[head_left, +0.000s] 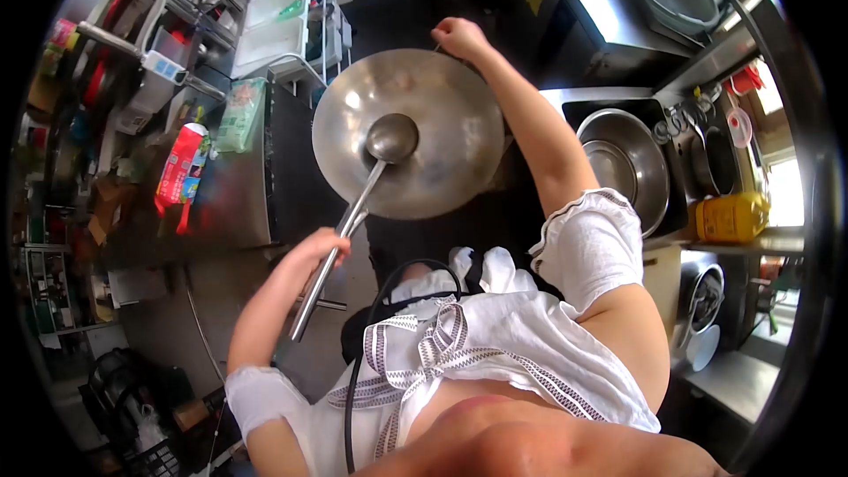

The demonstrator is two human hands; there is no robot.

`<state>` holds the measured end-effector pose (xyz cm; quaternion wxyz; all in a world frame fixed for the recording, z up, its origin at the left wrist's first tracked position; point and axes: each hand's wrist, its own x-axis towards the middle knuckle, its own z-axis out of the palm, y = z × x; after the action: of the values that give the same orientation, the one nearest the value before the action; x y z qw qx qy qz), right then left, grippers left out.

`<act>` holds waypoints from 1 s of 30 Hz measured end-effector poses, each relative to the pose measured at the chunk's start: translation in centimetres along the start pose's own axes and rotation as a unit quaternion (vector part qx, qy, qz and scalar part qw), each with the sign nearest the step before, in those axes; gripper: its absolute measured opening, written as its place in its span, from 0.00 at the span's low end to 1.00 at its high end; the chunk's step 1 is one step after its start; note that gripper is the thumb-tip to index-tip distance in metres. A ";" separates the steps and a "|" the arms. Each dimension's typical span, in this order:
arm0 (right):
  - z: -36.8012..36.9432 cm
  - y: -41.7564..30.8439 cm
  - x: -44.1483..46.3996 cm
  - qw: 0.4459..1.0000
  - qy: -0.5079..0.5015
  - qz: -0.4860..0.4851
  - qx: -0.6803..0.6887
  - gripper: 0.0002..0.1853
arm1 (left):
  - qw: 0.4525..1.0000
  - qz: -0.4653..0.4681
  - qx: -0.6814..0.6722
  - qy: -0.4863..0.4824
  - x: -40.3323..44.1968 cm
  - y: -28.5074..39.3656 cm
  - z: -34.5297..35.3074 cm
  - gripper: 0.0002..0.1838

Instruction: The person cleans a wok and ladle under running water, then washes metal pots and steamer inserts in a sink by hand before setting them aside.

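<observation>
a wide, round wok of dull silver metal [459, 124] is held up in front of the person, its hollow side facing the camera. the left hand [327, 247], below the wok, is closed around the long metal handle of a round-bowled steel ladle [392, 139]; whether it also grips a wok handle i cannot tell. the ladle's bowl lies within the wok's outline, near its middle. the right hand [461, 38] is at the wok's far edge, fingers curled in, seemingly pinching a small part there.

left of the wok, a pale green plastic packet [240, 115] and a red printed packet [184, 163] lie on a dark metal counter [237, 203]. right of the wok are a round steel basin [649, 168] and, farther right, a yellow plastic jug [733, 216].
</observation>
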<state>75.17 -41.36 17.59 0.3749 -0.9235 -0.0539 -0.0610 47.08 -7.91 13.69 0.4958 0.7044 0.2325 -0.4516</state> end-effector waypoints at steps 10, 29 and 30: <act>7.9 12.3 6.6 0.938 -0.231 0.177 0.187 0.13 | 0.983 -0.150 -0.100 -0.044 30.1 18.4 -1.3 0.09; 17.6 18.8 46.1 0.754 -0.432 0.362 0.338 0.22 | 0.957 -0.135 -0.241 -0.084 50.6 56.1 -18.4 0.09; 17.6 18.5 48.7 0.759 -0.443 0.342 0.333 0.22 | 0.955 -0.135 -0.251 -0.081 52.5 57.4 -20.0 0.09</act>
<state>127.21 -39.63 -0.10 0.5889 -0.6218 0.0884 0.5087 125.13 -19.05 -1.80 0.6084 0.4802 0.3902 -0.4970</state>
